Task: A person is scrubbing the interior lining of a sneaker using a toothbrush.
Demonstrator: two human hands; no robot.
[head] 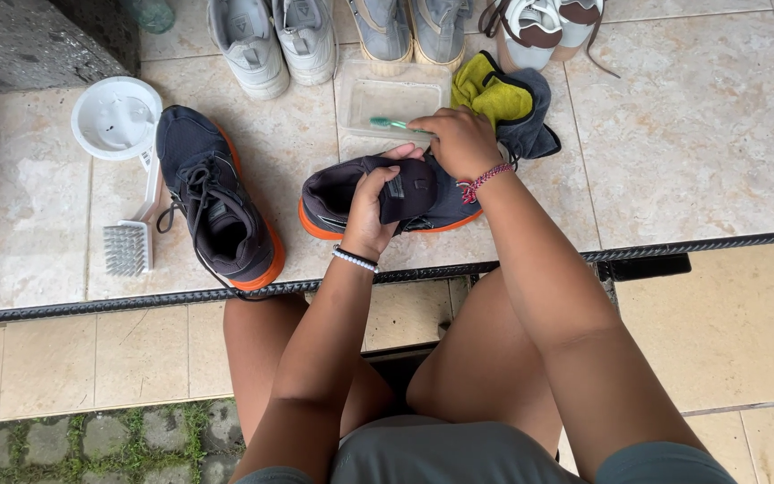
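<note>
The left hand [371, 208] is closed around the tongue and upper of a dark navy mesh sports shoe with an orange sole [351, 202], thumb on top and fingers tucked inside. The right hand [460, 141], just at two o'clock from it, curls over the same shoe's front part, fingers bent down on the fabric. The shoe lies on the beige tiled floor [692, 134] with its long axis running nine to three o'clock, heel opening toward nine, toe hidden under the right hand. At twelve o'clock sits a clear plastic tray [387, 100] with a green toothbrush [393, 124] across it; a yellow and grey cloth [503, 103] is bunched at one o'clock. The matching second shoe [217, 202] lies at nine o'clock, laces loose, beside a white scrubbing brush [132, 237] and a round white lid [116, 116]. Pairs of pale sneakers [275, 40] line the top edge.
</note>
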